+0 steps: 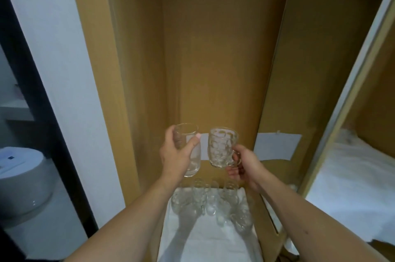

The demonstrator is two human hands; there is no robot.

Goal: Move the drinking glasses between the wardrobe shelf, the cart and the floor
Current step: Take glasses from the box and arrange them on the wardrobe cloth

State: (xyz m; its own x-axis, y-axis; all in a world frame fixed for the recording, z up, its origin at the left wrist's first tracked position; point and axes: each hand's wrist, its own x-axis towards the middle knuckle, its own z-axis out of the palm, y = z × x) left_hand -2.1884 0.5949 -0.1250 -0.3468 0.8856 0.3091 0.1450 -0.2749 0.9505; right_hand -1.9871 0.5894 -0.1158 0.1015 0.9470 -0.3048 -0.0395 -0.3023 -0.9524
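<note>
Your left hand (175, 154) grips a plain glass (188, 152), your right hand (243, 165) pinches the dimpled mug (222, 146) by its handle, both above what looks like a cloth-covered shelf (213, 238) of clustered glasses (211, 201); keep them apart, upright.

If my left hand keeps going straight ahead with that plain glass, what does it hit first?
Probably the wardrobe's back panel. The left hand holds the smooth glass up in front of that wood, nothing visible between; the paper sheet sits just right. Depth is unclear.
</note>
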